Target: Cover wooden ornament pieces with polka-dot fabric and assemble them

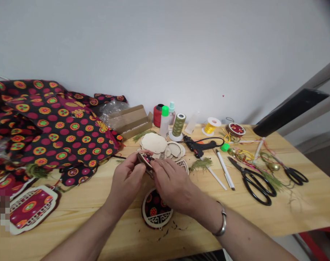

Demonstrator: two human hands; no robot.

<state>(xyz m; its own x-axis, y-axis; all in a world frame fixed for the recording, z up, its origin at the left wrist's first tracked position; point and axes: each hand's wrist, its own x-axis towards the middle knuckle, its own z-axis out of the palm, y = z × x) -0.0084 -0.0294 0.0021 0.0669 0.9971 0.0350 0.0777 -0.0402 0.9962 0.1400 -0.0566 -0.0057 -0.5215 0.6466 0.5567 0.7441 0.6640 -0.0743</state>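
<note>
The small ornament (145,158) sits directly between my two grips, so for me everything turns on its lie: its long axis slopes from the left fingertips, at the upper end, down toward the palm side of the right hand. It is raised off the worktop (80,203) and tilted, its patterned face partly showing. My left grip (128,178) pinches its left end between thumb and fingers; my right grip (173,183) is pressed onto the other end, its fingertips bunched there, though I cannot tell exactly where the undersides touch. Neither hand is nearer, as both meet at the piece.

Just below the grips, toward me, lies the round ornament (157,209), its right upper edge hidden under the right hand, with dark scraps beside it. Straight beyond the fingers I have the stacked wooden cutouts (154,143), close enough to limit a forward push. A lattice piece (183,166) lies just beside the right knuckles, and the glue gun (201,148) rests farther out that way, before the white pen (224,168) and the black scissors (253,180).

More room shows left of the left grip: bare wood runs out to the framed ornament (34,209). The worktop's near edge passes beneath the forearms, beyond the round ornament.
</note>
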